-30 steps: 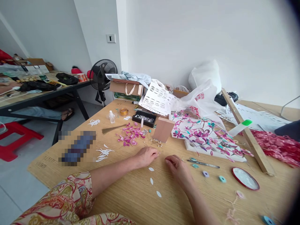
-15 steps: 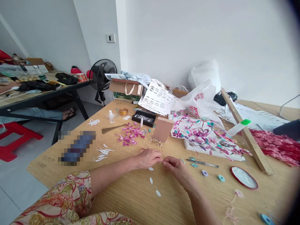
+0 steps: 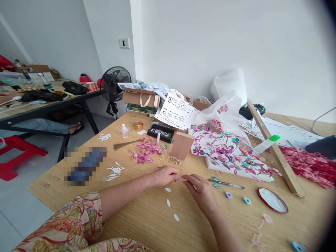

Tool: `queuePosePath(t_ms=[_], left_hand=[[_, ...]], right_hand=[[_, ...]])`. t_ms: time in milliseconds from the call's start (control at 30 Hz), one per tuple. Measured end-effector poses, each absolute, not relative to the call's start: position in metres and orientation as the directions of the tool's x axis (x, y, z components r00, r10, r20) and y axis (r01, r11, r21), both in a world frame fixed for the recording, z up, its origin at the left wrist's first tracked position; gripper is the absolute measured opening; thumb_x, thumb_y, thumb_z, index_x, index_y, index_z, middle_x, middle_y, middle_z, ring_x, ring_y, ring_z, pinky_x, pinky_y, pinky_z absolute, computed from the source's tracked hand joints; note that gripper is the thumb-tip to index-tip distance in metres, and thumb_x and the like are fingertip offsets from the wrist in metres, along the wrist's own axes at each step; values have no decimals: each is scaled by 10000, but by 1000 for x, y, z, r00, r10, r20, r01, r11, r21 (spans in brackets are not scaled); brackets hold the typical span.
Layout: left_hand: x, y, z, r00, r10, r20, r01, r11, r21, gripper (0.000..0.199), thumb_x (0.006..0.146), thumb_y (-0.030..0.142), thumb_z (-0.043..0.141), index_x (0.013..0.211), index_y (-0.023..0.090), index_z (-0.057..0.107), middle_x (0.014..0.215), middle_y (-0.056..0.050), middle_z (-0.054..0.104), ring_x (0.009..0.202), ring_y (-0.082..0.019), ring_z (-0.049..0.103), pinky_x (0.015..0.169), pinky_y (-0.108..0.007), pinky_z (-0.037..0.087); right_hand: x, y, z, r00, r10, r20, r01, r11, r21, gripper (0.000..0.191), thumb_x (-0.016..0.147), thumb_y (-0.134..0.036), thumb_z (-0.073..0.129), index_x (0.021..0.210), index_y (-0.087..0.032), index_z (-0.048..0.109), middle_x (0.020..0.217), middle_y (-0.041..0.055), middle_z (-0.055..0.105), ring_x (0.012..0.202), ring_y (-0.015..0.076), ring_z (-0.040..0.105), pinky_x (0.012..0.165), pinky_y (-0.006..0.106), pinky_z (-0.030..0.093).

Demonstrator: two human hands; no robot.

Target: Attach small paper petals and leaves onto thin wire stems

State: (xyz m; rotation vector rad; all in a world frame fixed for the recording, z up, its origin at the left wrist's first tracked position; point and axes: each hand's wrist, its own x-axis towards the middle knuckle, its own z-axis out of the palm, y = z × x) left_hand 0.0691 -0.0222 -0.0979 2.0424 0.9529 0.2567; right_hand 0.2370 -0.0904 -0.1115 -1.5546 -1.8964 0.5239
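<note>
My left hand (image 3: 166, 175) is closed in a pinch above the middle of the wooden table (image 3: 141, 224). Close to its right, my right hand (image 3: 198, 187) has thumb and fingers brought together at the tips, pointing at the left hand. Whatever lies between the fingertips is too small to make out. Just below the hands, leaf-shaped white pieces (image 3: 168, 202) lie in a short row. Beyond the left hand is a pile of pink petals (image 3: 144, 150), with pearl-tipped stems (image 3: 175, 160) by an upright wooden block (image 3: 181, 145).
To the right lie a pen (image 3: 228, 184), thread spools (image 3: 247, 201) and a red-rimmed round dish (image 3: 273, 200). Finished-looking purple flowers rest on white foam (image 3: 238, 169). A wooden bar (image 3: 278, 154) slants behind. Black tray (image 3: 160, 133) and small bottle (image 3: 124, 131) stand farther back.
My right hand's fingers have straightened and drawn slightly away from the left, widening the gap between the hands. The left hand has shifted slightly left, staying pinched.
</note>
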Motion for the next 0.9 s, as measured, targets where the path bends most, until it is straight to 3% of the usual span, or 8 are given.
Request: queuePosePath(t_ms=[267, 633, 767, 900], left_hand=[[69, -22, -103, 684, 707, -180, 506, -283, 814, 208, 763, 305, 448, 655, 154, 542, 555, 46, 478, 561, -87, 449, 533, -177, 323], [68, -20, -98, 654, 751, -93, 492, -328, 807, 192, 743, 191, 445, 562, 139, 484, 553, 47, 447, 581, -82, 422, 538, -170, 301], [69, -19, -101, 642, 765, -58, 510, -368, 778, 204, 750, 156, 417, 561, 136, 491, 566, 43, 473, 577, -81, 428, 558, -173, 308], [70, -20, -110, 628, 778, -23, 548, -421, 723, 202, 763, 151, 412, 589, 142, 513, 592, 36, 497, 602, -90, 437, 571, -181, 308]], right_hand=[[236, -94, -110, -200, 931, 305, 815, 331, -476, 274, 863, -267, 394, 730, -223, 630, 660, 39, 599, 646, 171, 522, 614, 274, 335], [271, -92, -110, -56, 957, 285, 827, 205, -524, 257, 829, -301, 384, 666, -215, 562, 657, 23, 619, 635, 168, 571, 577, 253, 406], [275, -96, -103, 30, 966, 257, 830, 119, -546, 263, 829, -339, 373, 717, -203, 568, 705, 39, 638, 667, 179, 587, 606, 267, 416], [257, -99, -98, -9, 985, 171, 828, 104, -551, 218, 797, -358, 441, 806, -200, 590, 719, 33, 648, 683, 167, 591, 636, 251, 418]])
